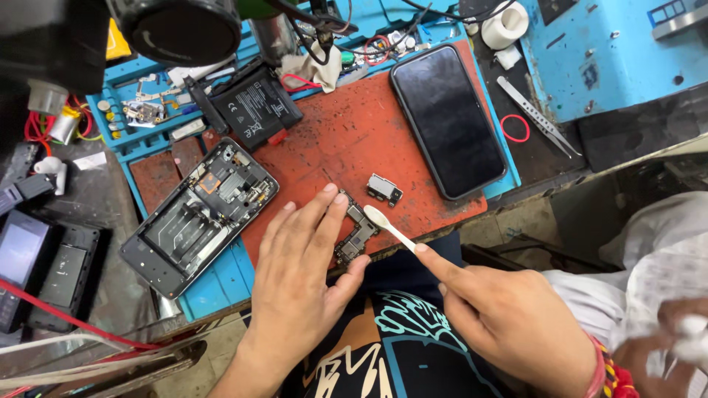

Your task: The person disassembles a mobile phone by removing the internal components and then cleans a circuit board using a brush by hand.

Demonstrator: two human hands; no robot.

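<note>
Opened phone (198, 215) lies left of circuit board (355, 234); left hand (299, 276) flat, fingers spread, steadies circuit board at red mat (346, 140) front edge; right hand (509, 320) pinches white brush (387, 225), bristles on board; small module (384, 189) just behind board; black phone (446, 118) farther right.

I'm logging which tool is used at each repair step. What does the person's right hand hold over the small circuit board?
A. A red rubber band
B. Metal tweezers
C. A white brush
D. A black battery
C: the right hand holds a white plastic brush with its head on the small dark circuit board, which the left hand steadies; the metal tweezers lie unused.
</note>
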